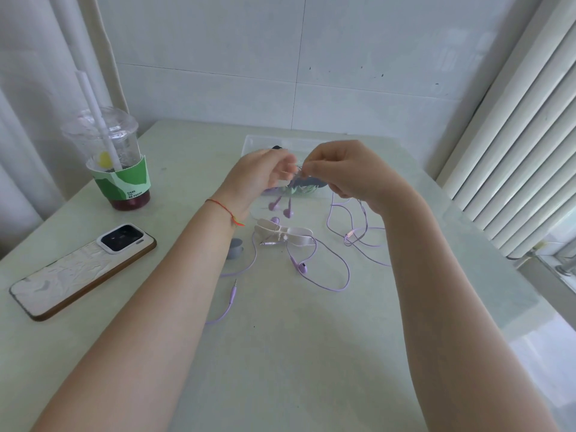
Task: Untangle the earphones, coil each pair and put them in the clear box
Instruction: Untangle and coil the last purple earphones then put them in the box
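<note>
Purple wired earphones [335, 277] lie in loose, tangled loops on the pale table, with earbuds [301, 267], a jack plug [233, 292] and an inline remote [349, 235] showing. Both hands are raised above the tangle, in front of the clear box [255, 144]. My right hand [349, 173] pinches a stretch of purple cable between thumb and fingertips. My left hand [260, 176] faces it, fingers curled; it looks blurred, and it seems to hold the same cable. Two earbuds [280, 207] hang below the hands. The box's contents are mostly hidden behind my hands.
A cream hair clip [280, 233] sits among the cables. A small grey cap [235, 247] lies beside my left forearm. A phone [84, 269] lies face down at the left, and a lidded drink cup with a straw [115, 163] stands behind it. A radiator [514, 151] flanks the table's right side.
</note>
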